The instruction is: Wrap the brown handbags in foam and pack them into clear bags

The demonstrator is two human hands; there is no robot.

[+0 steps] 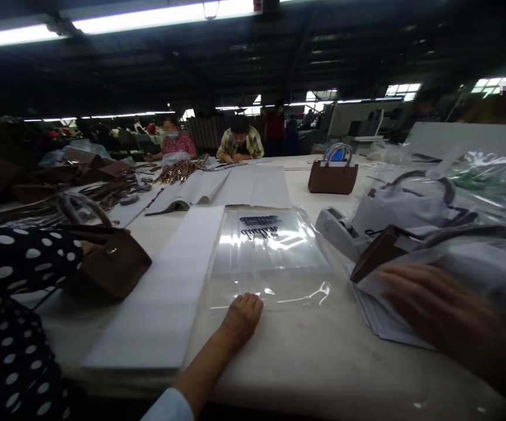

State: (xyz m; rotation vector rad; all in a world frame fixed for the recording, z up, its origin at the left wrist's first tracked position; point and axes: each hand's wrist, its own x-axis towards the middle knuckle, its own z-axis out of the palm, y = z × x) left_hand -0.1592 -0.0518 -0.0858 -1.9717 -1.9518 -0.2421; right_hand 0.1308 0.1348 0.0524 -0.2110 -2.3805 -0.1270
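My left hand [243, 316] rests with curled fingers at the near edge of a clear plastic bag [274, 257] with dark printing, lying flat on the table; whether it pinches the film is too small to tell. On the right my right hand [437, 310], blurred, has its fingers stretched out against a white translucent wrapping [467, 269]. A brown handbag [378, 251] partly shows beside that wrapping. Under it lies a stack of white sheets [380, 321]. Long white foam sheets [160, 292] lie left of the clear bag.
A person in polka-dot sleeves [11, 257] stands close at left by a brown bag [115, 263]. Another brown handbag [332, 177] stands farther back. A white tape dispenser [336, 231] sits right of the clear bag. Two people work across the table [297, 351].
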